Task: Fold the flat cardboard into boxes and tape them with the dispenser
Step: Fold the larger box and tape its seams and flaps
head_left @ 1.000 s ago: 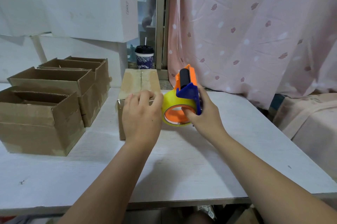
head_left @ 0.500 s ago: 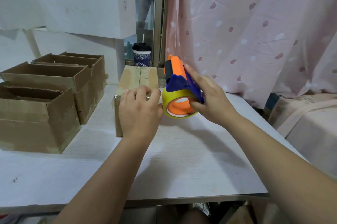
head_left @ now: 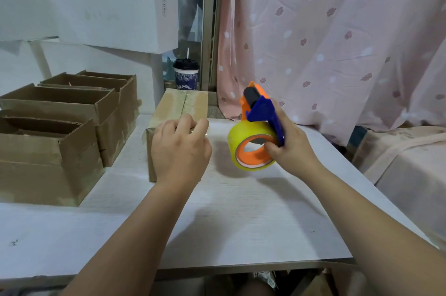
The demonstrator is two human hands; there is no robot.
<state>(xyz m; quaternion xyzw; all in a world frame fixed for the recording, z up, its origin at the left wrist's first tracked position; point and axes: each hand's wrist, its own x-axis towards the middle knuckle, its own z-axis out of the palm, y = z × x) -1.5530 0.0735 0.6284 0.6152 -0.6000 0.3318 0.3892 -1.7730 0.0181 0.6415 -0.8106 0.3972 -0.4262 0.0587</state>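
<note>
right hand (head_left: 293, 151) clenches tape dispenser (head_left: 251, 131) by handle (head_left: 274, 124) — light, rigid; left hand (head_left: 179, 151) curled at box (head_left: 179, 105) near edge — grasp unclear; cardboard light, dentable.

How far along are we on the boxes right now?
Done: three open boxes stand folded at the left. In hand: a fourth box lies closed, its top seam apparently taped; the left hand rests on its near end, and the right hand grips the tape dispenser beside it. Left: perhaps pressing down that tape end; no flat cardboard is in view.
</note>
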